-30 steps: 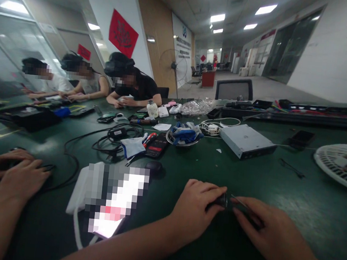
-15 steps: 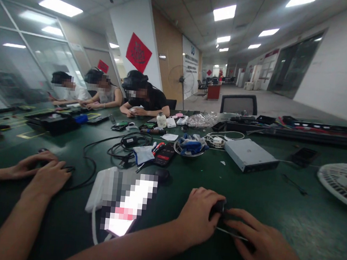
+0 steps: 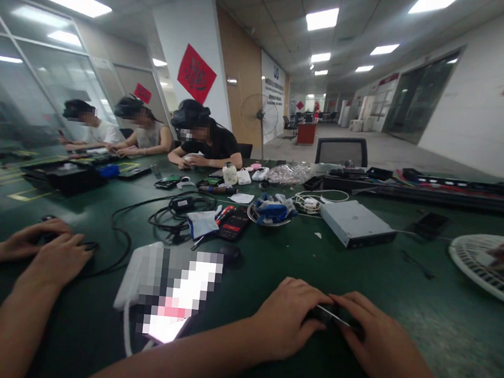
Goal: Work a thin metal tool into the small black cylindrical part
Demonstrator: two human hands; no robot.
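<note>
A small dark object (image 3: 325,316) is held just above or on the green bench (image 3: 271,262), at the near side between a person's two bare hands. Its body is black to dark grey and short, with a dull surface; the left hand (image 3: 282,317) hides much of it, and its full outline and any markings are too obscured to make out. The left fingers (image 3: 314,295) are clamped on the dark object, thumb below and the others curled over the top. The right hand (image 3: 376,334) meets it from the other side, its fingers (image 3: 349,308) closed on a slim metal tool (image 3: 333,314). The tool shows as a thin, straight, bright line slanting across the front of the dark object, one end near the left fingers, the other running into the right hand's grip.

Near the left forearm lie a lit phone (image 3: 183,301) with a blurred-out screen and a white block (image 3: 137,273) with a white cord. Farther back sit a bowl (image 3: 269,221) of blue and white cloth and a flat grey box (image 3: 356,220). At left, a co-worker's hands (image 3: 56,253) rest near a black cable (image 3: 123,254).
</note>
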